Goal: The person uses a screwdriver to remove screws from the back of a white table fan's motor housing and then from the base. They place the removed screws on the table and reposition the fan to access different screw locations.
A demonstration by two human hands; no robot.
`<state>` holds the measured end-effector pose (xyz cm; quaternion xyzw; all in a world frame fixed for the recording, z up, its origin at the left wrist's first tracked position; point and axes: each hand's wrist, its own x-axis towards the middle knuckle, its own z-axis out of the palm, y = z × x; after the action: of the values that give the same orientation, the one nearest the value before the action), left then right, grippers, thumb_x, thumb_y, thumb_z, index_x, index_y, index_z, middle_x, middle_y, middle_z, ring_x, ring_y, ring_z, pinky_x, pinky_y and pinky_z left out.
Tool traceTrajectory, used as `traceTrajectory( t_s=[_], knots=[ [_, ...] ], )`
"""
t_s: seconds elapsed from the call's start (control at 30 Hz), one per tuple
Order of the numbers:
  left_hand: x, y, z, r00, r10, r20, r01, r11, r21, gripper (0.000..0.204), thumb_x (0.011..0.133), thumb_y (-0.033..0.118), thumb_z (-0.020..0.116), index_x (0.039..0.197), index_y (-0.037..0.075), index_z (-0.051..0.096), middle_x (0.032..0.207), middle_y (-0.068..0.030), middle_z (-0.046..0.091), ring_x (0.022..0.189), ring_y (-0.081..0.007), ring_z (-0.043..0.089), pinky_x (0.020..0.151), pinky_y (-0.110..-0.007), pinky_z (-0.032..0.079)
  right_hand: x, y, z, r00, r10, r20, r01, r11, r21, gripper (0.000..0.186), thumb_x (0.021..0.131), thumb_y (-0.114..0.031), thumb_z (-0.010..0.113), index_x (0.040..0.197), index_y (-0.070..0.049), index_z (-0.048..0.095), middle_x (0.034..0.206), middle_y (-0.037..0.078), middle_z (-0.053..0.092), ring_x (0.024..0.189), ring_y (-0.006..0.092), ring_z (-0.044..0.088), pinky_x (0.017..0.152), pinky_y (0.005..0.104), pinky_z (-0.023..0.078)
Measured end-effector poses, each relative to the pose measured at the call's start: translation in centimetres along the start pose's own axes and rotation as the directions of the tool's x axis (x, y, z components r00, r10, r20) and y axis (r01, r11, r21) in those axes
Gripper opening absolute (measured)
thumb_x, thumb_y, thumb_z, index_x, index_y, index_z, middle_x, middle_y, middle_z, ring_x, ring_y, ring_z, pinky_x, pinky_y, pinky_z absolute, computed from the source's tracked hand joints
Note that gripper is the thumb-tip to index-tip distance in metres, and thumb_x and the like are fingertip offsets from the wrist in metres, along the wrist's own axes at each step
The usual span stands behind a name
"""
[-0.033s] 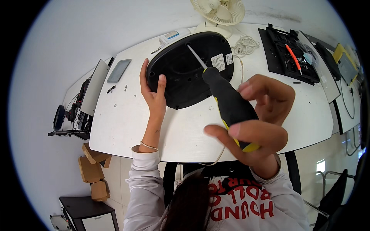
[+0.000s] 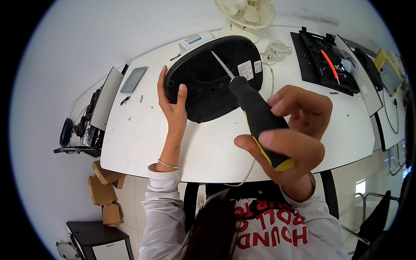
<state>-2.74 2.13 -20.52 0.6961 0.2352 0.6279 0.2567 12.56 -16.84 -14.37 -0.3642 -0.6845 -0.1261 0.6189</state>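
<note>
My left hand (image 2: 175, 106) grips the left side of a black plastic appliance base (image 2: 199, 69), thumb on the face towards me and fingers behind the edge. The base is tilted up above the table, with rounded corners, recessed holes and two white labels (image 2: 245, 70). In my right hand (image 2: 305, 125) is a screwdriver (image 2: 258, 108) with a black and yellow handle. Its metal shaft points away from me, and the tip is at a hole near the far edge of the base. Whether a screw sits in that hole, I cannot tell.
Behind the base stand a cream fan (image 2: 247, 13) and a coiled white cord (image 2: 276, 52). A black tool case (image 2: 323, 60) lies at the far right, holding an orange flexible shaft (image 2: 330, 65). Towards the left are a grey phone-like slab (image 2: 134, 79) and small screws (image 2: 141, 99).
The screwdriver's handle has shifted slightly to the right and turned a little, with my right fingers moving along it. My left hand and the base look almost unchanged.
</note>
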Motion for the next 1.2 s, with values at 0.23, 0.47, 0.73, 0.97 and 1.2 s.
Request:
traceTrajectory(
  t_s=[0.23, 0.47, 0.73, 0.97, 1.2],
  knots=[
    [0.1, 0.3, 0.2, 1.000, -0.012, 0.009, 0.012, 1.000, -0.025, 0.058, 0.086, 0.027, 0.062, 0.134, 0.005, 0.039, 0.130, -0.0131, 0.046, 0.115, -0.0220, 0.047, 0.099, -0.032, 0.035, 1.2, 0.7, 0.1, 0.997, -0.071, -0.034, 0.076, 0.978, 0.196, 0.051, 0.068, 0.012, 0.065, 0.105, -0.012, 0.041, 0.108, 0.024, 0.050, 0.099, 0.0350, 0.057, 0.087, 0.0455, 0.049],
    [0.0, 0.1, -0.1, 1.000, -0.029, 0.012, 0.029, 0.999, -0.020, 0.058, 0.086, 0.027, 0.061, 0.134, 0.005, 0.038, 0.129, -0.0138, 0.046, 0.115, -0.0220, 0.048, 0.099, -0.032, 0.035, 0.6, 1.4, 0.0, 0.988, -0.151, -0.014, 0.151, 0.984, 0.091, 0.061, 0.062, 0.001, 0.078, 0.106, -0.014, 0.039, 0.109, 0.023, 0.047, 0.099, 0.0357, 0.056, 0.083, 0.0414, 0.051],
    [0.0, 0.1, 0.1, 1.000, -0.010, 0.007, 0.010, 0.998, -0.054, 0.058, 0.086, 0.026, 0.061, 0.134, 0.005, 0.038, 0.130, -0.0143, 0.045, 0.115, -0.0220, 0.047, 0.100, -0.032, 0.035, 0.7, 1.4, 0.9, 0.992, -0.116, -0.048, 0.123, 0.972, 0.199, 0.060, 0.063, -0.007, 0.081, 0.107, -0.016, 0.042, 0.109, 0.023, 0.049, 0.104, 0.0384, 0.055, 0.086, 0.0422, 0.050],
    [0.0, -0.1, 0.0, 1.000, -0.006, 0.004, 0.007, 0.999, -0.031, 0.057, 0.086, 0.025, 0.061, 0.134, 0.005, 0.038, 0.129, -0.0140, 0.046, 0.115, -0.0218, 0.048, 0.099, -0.032, 0.035, 0.4, 0.8, 0.6, 0.997, -0.074, 0.010, 0.071, 0.980, 0.187, 0.053, 0.066, -0.010, 0.079, 0.106, -0.017, 0.045, 0.105, 0.017, 0.050, 0.101, 0.0364, 0.058, 0.086, 0.0439, 0.051],
    [0.0, 0.2, 0.0, 1.000, -0.011, 0.005, 0.011, 1.000, -0.005, 0.057, 0.086, 0.026, 0.061, 0.134, 0.006, 0.038, 0.128, -0.0139, 0.046, 0.115, -0.0217, 0.048, 0.099, -0.032, 0.035, 0.5, 1.0, 1.3, 0.997, -0.075, -0.025, 0.079, 0.966, 0.247, 0.043, 0.071, -0.002, 0.068, 0.104, -0.017, 0.044, 0.106, 0.015, 0.046, 0.094, 0.0320, 0.060, 0.087, 0.0457, 0.047]
  ],
)
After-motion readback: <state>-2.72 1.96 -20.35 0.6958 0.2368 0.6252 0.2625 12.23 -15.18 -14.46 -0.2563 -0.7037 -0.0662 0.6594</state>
